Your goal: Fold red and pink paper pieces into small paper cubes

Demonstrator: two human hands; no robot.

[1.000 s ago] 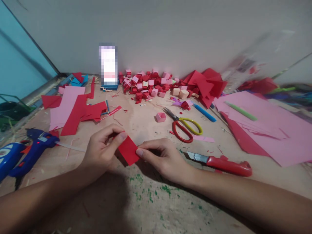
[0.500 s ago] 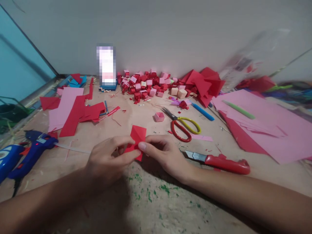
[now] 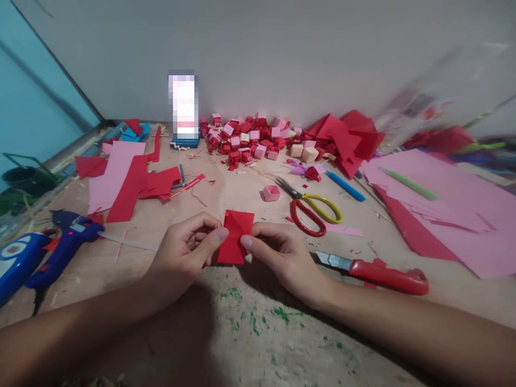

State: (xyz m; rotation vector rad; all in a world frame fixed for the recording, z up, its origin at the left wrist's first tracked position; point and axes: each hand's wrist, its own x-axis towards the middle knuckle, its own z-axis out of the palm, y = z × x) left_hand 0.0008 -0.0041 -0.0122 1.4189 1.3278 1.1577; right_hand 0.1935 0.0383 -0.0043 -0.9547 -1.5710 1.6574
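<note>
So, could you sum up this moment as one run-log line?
left hand: pinching red paper | right hand: pinching same piece | nearby: scissors, utility knife

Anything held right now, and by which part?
A small red paper: left hand pinches its left edge, right hand its right edge, each near mid-height.

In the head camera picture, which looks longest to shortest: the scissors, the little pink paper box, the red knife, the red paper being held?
1. Red knife
2. Scissors
3. Red paper
4. Pink paper box

The knife lies nearer the camera than the scissors, so their real order is unsure.
</note>
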